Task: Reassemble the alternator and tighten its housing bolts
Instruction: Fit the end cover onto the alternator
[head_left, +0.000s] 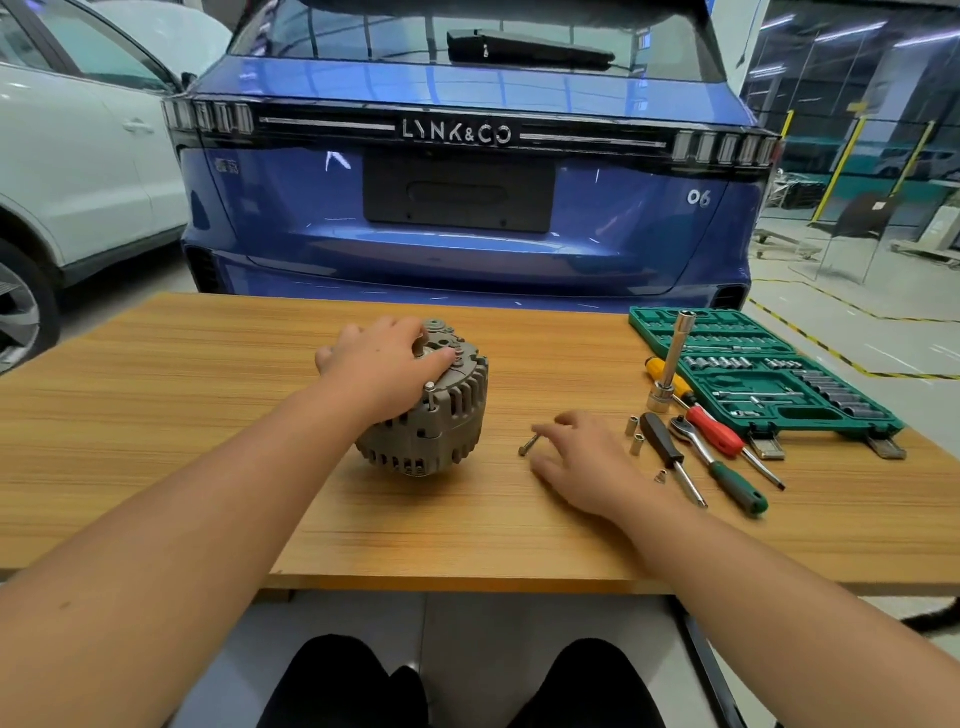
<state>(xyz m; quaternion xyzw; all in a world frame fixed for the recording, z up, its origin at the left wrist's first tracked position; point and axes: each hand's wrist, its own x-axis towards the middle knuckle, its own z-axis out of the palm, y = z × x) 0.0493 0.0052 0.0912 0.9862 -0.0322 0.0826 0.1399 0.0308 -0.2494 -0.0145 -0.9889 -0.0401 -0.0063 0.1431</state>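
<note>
1. Two hands of mine are over the wooden table (156, 415), well apart from each other, with the alternator (426, 415) under the left one and a loose bolt (529, 445) by the right.
2. My left hand (382, 364) lies on top of the alternator, fingers curled over its upper end and gripping it; the grey finned housing sits tilted on the table near the middle, just beyond my left forearm.
3. One housing bolt (430, 391) stands up out of the casing just beside my left palm.
4. My right hand (582, 457) is low over the table to the right of the alternator, fingers spread and relaxed, holding nothing; its fingertips are just beside the loose bolt, and I cannot tell whether they touch it.
5. That loose bolt lies flat on the table between the alternator and my right hand.
6. To the right of my right hand lie two small metal sleeves (634, 435), a tiny screw (661, 475), a black-handled driver (670, 457), a ratchet with a green grip (722, 470) and a red-handled screwdriver (727, 434).
7. Farther right an open green socket set (753, 364) rests on the table, with a tall extension bar (672, 364) standing upright at its near edge beside a yellow-handled tool (657, 369).
8. Behind the table stands a blue car (467, 234), tail toward me.
</note>
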